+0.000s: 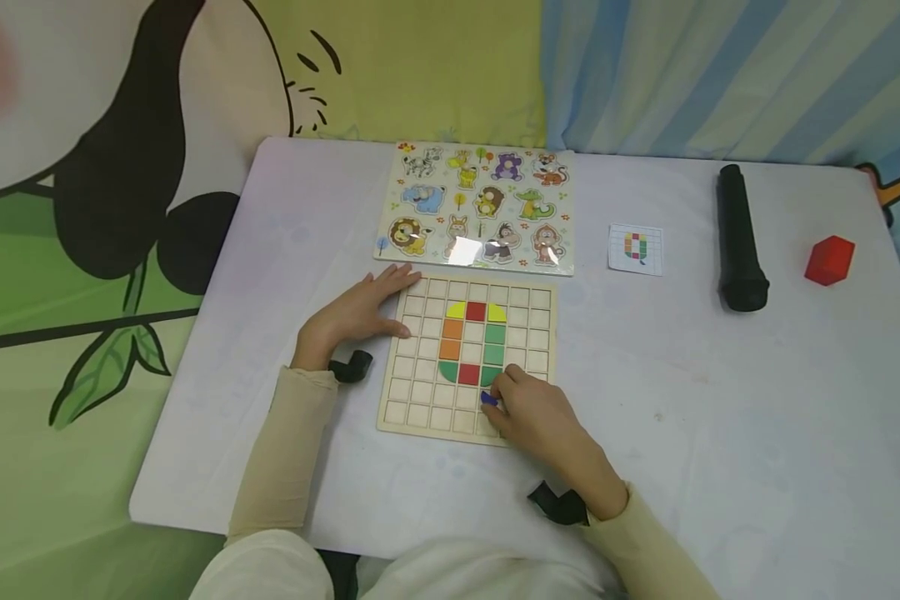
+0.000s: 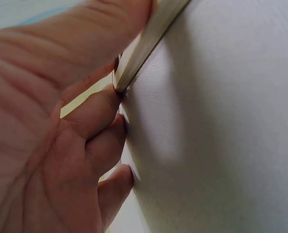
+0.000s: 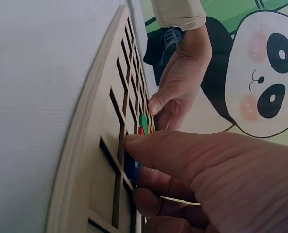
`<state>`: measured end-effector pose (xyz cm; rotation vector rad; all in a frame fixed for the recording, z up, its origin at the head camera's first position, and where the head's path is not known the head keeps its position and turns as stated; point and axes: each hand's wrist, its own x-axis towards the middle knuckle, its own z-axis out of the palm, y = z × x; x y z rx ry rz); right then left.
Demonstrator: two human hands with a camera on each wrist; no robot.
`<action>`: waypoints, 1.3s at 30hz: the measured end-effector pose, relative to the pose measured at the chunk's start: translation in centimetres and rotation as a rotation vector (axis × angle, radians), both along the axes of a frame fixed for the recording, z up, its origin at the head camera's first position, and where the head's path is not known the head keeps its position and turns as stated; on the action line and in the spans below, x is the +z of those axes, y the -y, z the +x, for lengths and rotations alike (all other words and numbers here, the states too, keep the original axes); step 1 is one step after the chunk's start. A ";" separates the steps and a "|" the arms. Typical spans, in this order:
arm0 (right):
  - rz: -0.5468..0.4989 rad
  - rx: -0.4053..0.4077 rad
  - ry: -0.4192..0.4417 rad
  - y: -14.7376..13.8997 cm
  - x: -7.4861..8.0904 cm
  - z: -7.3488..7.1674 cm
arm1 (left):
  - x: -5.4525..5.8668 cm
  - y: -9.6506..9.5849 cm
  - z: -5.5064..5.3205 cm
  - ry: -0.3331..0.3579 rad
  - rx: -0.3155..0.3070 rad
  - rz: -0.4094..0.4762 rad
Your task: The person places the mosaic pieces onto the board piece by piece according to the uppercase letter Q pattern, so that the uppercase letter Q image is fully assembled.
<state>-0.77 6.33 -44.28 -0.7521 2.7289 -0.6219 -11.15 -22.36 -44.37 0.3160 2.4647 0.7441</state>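
A wooden grid board [image 1: 418,392] lies on the table, with yellow, red, orange and green pieces forming a ring in its cells. My right hand [image 1: 542,422] is over the board's lower right part and pinches a small blue piece [image 1: 488,398] between thumb and fingers. In the right wrist view the blue piece [image 3: 130,167] is at the grid, partly hidden by the thumb. My left hand [image 1: 356,312] rests at the board's upper left corner, fingers extended and thumb on the left side. The left wrist view has the thumb over the board's edge [image 2: 151,46].
Behind the board lies an animal picture puzzle [image 1: 472,208] in shiny wrap. Right of it is a card [image 1: 636,249] printed with a coloured ring pattern and a small tail. A black cylinder [image 1: 741,237] and a red block [image 1: 829,260] lie farther right on the white table [image 1: 690,467].
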 end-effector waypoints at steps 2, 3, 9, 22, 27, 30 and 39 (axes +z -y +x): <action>0.008 -0.002 0.018 0.1 0.1 -0.1 | 0.0 0.0 0.0 -0.002 -0.001 0.000; 0.012 -0.002 0.026 0.1 0.1 -0.2 | 0.0 0.0 -0.1 -0.002 -0.001 0.000; 0.016 0.001 0.041 0.1 0.1 -0.3 | 0.0 0.0 -0.1 0.009 0.000 -0.001; -0.155 -0.085 -0.018 -4.2 1.1 -2.9 | 0.4 -0.4 0.0 -0.011 0.010 -0.013; -0.105 -0.250 -0.272 -10.3 3.0 -6.7 | 2.3 -1.4 1.0 -0.279 0.095 -0.110; 0.039 -0.382 -0.261 -13.6 4.6 -8.3 | 3.7 -2.6 1.0 -0.504 0.144 -0.191; 0.180 -0.482 -0.128 -15.9 5.4 -8.6 | 5.5 -4.3 0.1 -0.587 0.209 -0.385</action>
